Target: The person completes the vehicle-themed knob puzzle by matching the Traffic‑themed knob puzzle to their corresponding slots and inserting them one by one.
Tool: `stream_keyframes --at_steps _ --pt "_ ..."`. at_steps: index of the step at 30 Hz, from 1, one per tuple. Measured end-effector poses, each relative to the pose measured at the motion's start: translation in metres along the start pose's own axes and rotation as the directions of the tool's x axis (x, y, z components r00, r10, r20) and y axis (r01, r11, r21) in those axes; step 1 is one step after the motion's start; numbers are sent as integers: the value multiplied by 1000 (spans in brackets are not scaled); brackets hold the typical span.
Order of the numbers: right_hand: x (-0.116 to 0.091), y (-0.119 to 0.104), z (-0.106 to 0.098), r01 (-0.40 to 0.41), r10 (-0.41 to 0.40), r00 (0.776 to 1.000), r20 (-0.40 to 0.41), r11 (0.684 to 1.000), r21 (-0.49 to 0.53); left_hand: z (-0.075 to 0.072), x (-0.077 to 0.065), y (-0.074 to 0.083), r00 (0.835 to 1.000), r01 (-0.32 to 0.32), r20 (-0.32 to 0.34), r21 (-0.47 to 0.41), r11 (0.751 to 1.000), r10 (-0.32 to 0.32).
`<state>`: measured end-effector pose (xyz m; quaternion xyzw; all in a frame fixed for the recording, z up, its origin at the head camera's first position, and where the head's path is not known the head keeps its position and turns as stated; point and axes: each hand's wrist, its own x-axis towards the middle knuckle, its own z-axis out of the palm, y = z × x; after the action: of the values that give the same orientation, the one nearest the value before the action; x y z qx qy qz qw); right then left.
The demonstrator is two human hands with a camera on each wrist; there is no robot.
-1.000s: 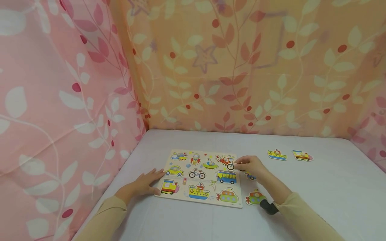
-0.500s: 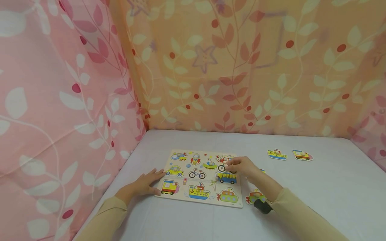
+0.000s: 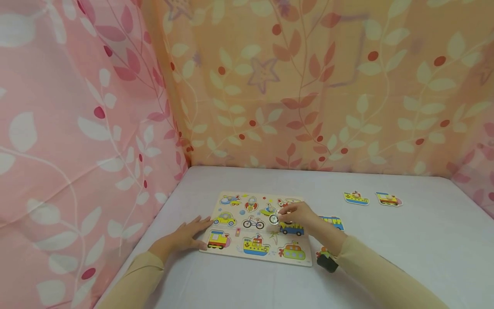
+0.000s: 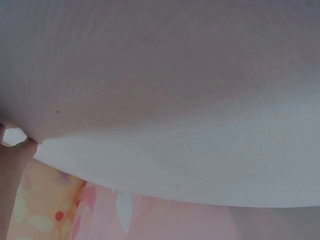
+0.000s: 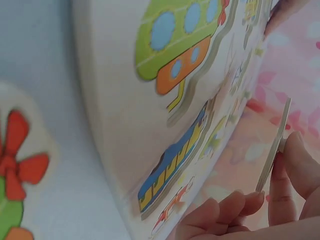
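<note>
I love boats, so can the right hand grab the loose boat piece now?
Probably not yet: the right hand pinches the bike piece, though the way to the boat piece looks free.

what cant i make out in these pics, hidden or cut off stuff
Bicycle piece: head view, partly hidden by the right hand; edge-on in right wrist view.
Helicopter: head view, partly behind that hand.
Loose submarine piece: head view, mostly behind the black object; cut by the left edge in right wrist view.
Left hand: left wrist view, cut by the left edge.
</note>
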<state>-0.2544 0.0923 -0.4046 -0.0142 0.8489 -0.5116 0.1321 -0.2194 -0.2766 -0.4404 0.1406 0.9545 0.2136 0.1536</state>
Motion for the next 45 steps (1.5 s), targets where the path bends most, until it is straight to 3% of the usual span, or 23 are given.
stream_keyframes --at_steps 14,21,29,40,45 --pt "3 -8 17 63 -64 998 -23 998 -25 0 0 0 1000 4 2 4 1000 -4" --pt "7 -13 27 56 -56 998 -10 998 -32 1 1 0 1000 -20 5 5 1000 20" --pt "11 -17 39 76 -76 997 -3 997 -16 2 2 0 1000 11 1 17 1000 -11" --pt "24 -24 56 -14 13 1000 -24 999 -40 -1 1 1 1000 2 6 16 1000 -2" --pt "30 -24 63 -17 16 1000 -18 999 -50 -1 1 1 1000 4 7 12 1000 -4"
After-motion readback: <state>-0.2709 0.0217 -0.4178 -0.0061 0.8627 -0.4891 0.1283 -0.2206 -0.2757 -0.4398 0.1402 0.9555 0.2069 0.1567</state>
